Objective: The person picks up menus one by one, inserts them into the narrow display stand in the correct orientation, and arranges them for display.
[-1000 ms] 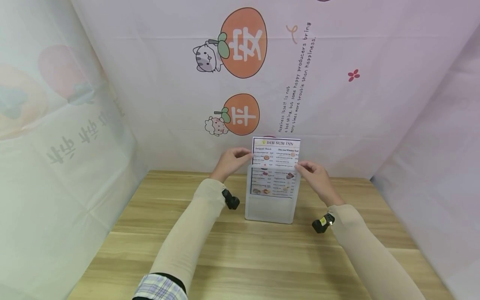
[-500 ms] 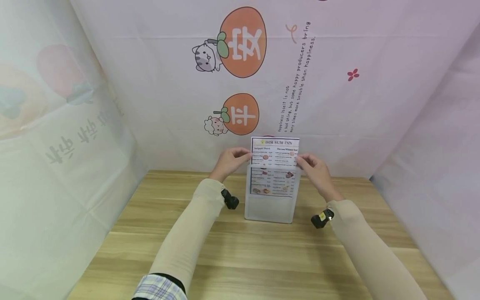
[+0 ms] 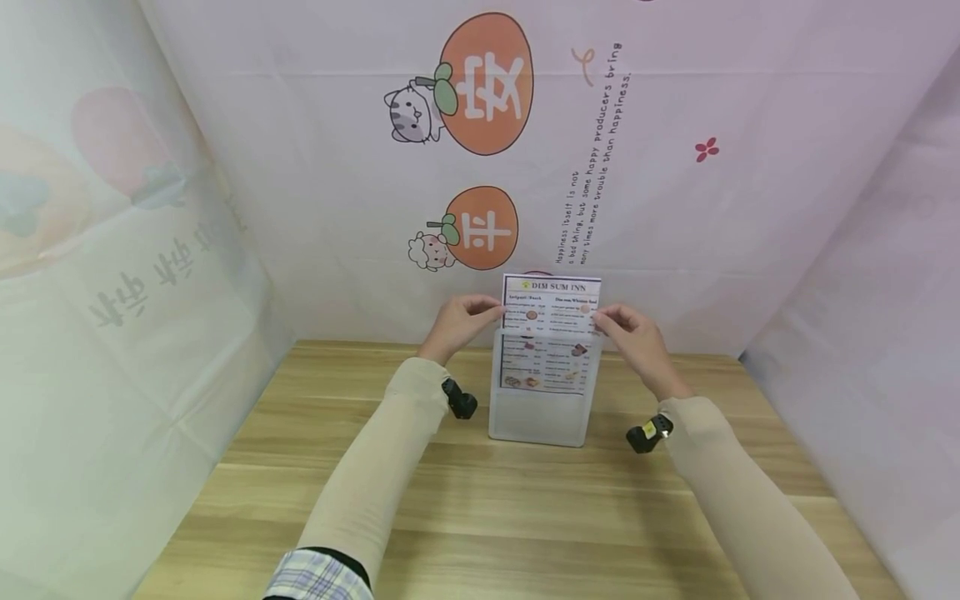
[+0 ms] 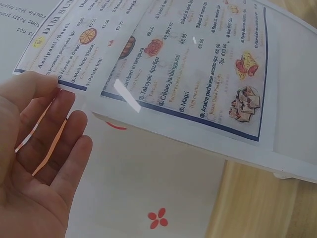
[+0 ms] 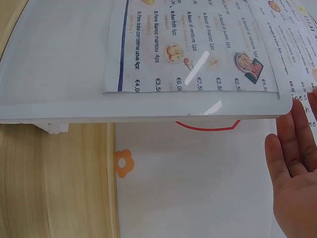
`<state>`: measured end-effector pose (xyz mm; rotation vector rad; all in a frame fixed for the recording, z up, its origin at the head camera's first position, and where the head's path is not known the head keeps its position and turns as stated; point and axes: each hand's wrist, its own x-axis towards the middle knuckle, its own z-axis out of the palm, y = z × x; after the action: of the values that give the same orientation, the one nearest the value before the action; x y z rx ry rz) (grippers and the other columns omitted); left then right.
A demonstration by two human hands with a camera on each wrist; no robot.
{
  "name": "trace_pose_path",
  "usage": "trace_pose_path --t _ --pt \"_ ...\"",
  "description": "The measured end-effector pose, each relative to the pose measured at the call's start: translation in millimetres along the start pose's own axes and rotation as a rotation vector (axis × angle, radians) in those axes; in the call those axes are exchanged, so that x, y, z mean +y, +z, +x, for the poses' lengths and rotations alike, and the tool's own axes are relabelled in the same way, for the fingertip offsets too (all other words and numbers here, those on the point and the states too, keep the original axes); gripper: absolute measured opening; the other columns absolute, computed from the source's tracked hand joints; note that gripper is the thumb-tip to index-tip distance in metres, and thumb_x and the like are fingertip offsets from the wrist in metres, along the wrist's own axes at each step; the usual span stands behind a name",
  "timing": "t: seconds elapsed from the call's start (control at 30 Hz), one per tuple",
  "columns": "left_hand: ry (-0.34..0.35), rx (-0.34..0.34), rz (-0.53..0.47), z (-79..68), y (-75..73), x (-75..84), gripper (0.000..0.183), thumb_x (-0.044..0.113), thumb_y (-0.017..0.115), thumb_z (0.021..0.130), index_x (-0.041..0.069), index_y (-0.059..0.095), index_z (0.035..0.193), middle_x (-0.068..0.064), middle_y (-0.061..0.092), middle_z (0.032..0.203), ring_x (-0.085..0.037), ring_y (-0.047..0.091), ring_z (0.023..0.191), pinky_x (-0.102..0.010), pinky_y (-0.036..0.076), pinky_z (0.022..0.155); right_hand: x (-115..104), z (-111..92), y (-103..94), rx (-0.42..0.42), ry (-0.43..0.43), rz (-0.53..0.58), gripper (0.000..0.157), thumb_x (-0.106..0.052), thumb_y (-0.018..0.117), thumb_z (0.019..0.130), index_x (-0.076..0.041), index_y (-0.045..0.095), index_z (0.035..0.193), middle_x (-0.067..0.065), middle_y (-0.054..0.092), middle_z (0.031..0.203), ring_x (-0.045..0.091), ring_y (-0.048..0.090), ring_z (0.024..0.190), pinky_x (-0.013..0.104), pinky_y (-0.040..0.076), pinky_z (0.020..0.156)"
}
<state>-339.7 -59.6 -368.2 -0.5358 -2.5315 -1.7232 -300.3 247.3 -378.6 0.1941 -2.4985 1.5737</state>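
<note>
A printed "DIM SUM INN" menu sheet (image 3: 551, 307) stands partway inside an upright translucent holder (image 3: 538, 419), its upper part sticking out above the holder's top edge. My left hand (image 3: 456, 327) pinches the sheet's left edge between thumb and index finger, just above the holder; the left wrist view shows the other fingers (image 4: 79, 148) spread loosely behind. My right hand (image 3: 637, 348) pinches the opposite edge at about the same height. In the right wrist view its fingers (image 5: 292, 153) lie by the holder's top corner, with the pinch cut off by the frame.
The holder stands on a wood-grain table (image 3: 480, 517), near its back edge. Behind it hangs a pale cloth backdrop (image 3: 337, 208) with orange fruit and cartoon animal prints. Similar cloth closes off the left (image 3: 67, 400) and right sides.
My right fingertips have moved slightly up along the sheet's right edge from the holder's top corner. The left hand, sheet and holder stay nearly in place.
</note>
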Motion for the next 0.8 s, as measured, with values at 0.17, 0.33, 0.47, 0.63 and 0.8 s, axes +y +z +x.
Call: trace_pose_path --t 0.17,0.33,0.47,0.63,0.8 --pt "-0.012 -0.008 -0.007 -0.4 0.5 -1.7 0.023 0.039 0.071 0.094 0.02 0.076 0.106 0.007 0.072 0.105 -0.015 0.062 0.104 -0.039 0.05 0.092 3.6 -1.3 -1.0 0.002 -0.017 -0.011 0.047 -0.05 0.06 0.098 -0.006 0.064 0.114 0.01 0.063 0.115 0.021 0.055 0.109 0.045 0.042 0.1" --pt "-0.013 -0.005 0.003 -0.6 2.2 -4.3 0.024 0.039 0.071 0.094 0.02 0.076 0.106 0.007 0.072 0.104 -0.015 0.062 0.102 -0.039 0.05 0.091 7.0 -2.0 -1.8 -0.004 -0.026 -0.008 0.046 -0.05 0.06 0.098 -0.007 0.065 0.113 0.008 0.063 0.114 0.02 0.055 0.108 0.042 0.043 0.097" --pt "-0.011 0.0 0.005 -1.8 3.2 -6.0 0.023 0.039 0.072 0.094 0.019 0.076 0.105 0.007 0.072 0.103 -0.015 0.063 0.101 -0.039 0.05 0.09 8.7 -2.9 -2.7 -0.016 -0.032 -0.007 0.046 -0.05 0.061 0.098 -0.007 0.065 0.114 0.008 0.063 0.117 0.021 0.055 0.11 0.044 0.043 0.098" --pt "-0.024 -0.01 0.005 -3.4 3.9 -9.7 0.022 0.039 0.072 0.094 0.02 0.076 0.105 0.007 0.071 0.104 -0.015 0.062 0.101 -0.038 0.05 0.091 11.6 -4.8 -3.1 -0.048 -0.016 -0.006 0.048 -0.054 0.061 0.096 -0.011 0.065 0.116 0.006 0.062 0.121 0.022 0.053 0.115 0.046 0.042 0.101" --pt "-0.022 -0.011 0.015 -3.8 4.6 -12.6 0.022 0.039 0.071 0.094 0.021 0.077 0.105 0.007 0.071 0.105 -0.015 0.062 0.101 -0.038 0.051 0.09 14.2 -5.6 -2.1 -0.05 -0.02 -0.022 0.049 -0.054 0.061 0.096 -0.009 0.065 0.116 0.009 0.062 0.121 0.024 0.053 0.114 0.046 0.042 0.1"
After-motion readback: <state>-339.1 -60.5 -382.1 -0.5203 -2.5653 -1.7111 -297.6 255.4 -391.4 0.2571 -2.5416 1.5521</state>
